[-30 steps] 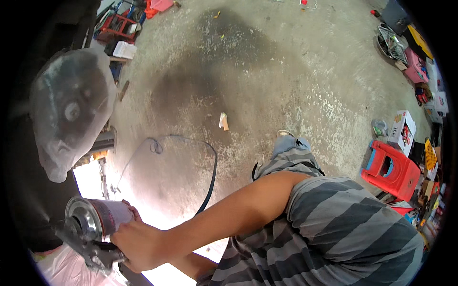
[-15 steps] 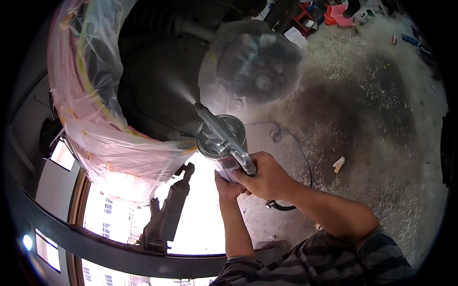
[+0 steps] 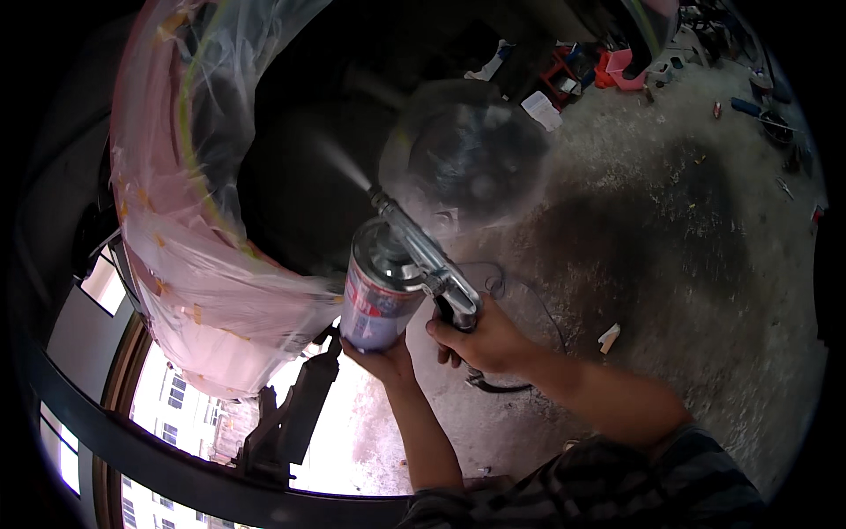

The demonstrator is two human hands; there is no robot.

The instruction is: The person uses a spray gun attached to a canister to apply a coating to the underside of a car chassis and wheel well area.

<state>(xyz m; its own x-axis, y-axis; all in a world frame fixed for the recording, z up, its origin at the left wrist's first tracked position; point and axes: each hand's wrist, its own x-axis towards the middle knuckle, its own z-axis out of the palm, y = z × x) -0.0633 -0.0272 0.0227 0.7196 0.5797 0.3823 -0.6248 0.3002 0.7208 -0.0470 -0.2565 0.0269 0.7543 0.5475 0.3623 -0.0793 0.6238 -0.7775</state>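
My right hand [image 3: 485, 339] is closed round the handle of a metal spray gun [image 3: 427, 251]. A round can [image 3: 374, 300] with a printed label hangs under the gun, tilted. Cupped beneath its base, my left hand [image 3: 384, 360] holds the can. Pale mist [image 3: 344, 163] leaves the nozzle toward the upper left, into a dark wheel arch [image 3: 295, 194]. Clear film covers the pinkish car body [image 3: 185, 264] around the arch. Right of the nozzle stands a round hub part [image 3: 476, 154], wrapped in clear plastic.
A grey lift arm [image 3: 308, 406] stands below the car body, above a long dark beam [image 3: 211, 476]. From the gun a hose [image 3: 502, 386] trails to the concrete floor [image 3: 652, 379]. A pink bin [image 3: 624, 72] and assorted clutter lie at the far right.
The gun and can have tilted, so more of the can's side shows. My left hand has shifted left under the can's base. The view has shifted too; mist sprays in both frames.
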